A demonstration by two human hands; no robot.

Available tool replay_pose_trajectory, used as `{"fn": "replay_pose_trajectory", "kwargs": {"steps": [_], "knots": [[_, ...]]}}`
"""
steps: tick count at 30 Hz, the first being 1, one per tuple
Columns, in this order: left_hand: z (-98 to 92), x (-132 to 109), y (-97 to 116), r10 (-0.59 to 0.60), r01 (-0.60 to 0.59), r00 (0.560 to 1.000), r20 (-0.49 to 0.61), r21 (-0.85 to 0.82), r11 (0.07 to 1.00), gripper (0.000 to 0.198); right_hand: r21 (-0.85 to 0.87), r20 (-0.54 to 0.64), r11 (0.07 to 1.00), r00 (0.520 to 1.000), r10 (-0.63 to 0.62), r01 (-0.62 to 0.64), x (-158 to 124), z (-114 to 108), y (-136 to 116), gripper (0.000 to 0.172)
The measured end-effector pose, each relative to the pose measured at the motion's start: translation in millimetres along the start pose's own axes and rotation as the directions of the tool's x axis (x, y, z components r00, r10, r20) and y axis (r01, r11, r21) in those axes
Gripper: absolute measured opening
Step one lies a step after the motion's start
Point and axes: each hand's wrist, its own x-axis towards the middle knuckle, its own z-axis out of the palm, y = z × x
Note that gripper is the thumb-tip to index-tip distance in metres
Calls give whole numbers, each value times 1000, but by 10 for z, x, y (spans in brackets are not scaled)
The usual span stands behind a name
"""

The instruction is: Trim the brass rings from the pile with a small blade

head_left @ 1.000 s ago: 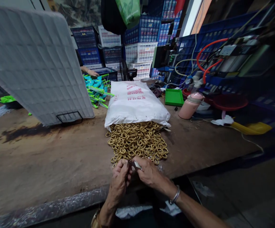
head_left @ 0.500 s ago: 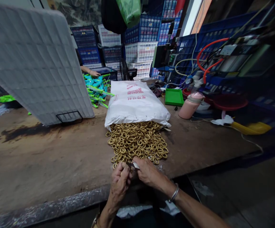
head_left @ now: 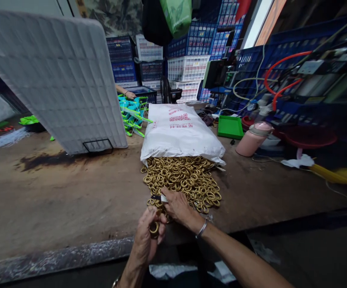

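Brass-coloured round rings lie in a loose heap on the brown wooden surface, at the near end of a white sack with red print.

Left hand: forearm rising from the bottom edge, palm turned inward, fingers curled. Its grip is closed around a single brass-coloured ring, seen between the bent fingers, just in front of the heap; whether further rings sit inside the palm cannot be told.

Right hand: forearm entering diagonally from the lower right, silver-coloured metal bangle at the wrist, back of the hand facing up. The hand lies over the near left part of the heap, higher and farther forward than the left. Its grip is pressed together on a small tool with a white body and dark tip, the tip directed left. The two hands are close together; exact contact between fingers and heap cannot be determined.
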Motion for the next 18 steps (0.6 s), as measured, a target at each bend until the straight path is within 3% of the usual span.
{"fn": "replay_pose_trajectory", "kwargs": {"steps": [5, 10, 14, 18], "knots": [[-73, 18, 33, -44, 44, 999, 7, -110, 993, 27, -94, 51, 993, 996, 76, -71, 87, 105, -3, 14], [-144, 76, 30, -136, 118, 989, -64, -228, 967, 20, -29, -4, 998, 999, 49, -49, 61, 115, 94, 14], [-145, 146, 12, -116, 97, 988, -100, -178, 979, 20, 243, -56, 970, 998, 35, -21, 7, 28, 195, 9], [-77, 203, -46, 3, -5, 996, -87, -19, 1000, 24, 639, 25, 765, 996, 87, -83, -110, -89, 236, 21]]}}
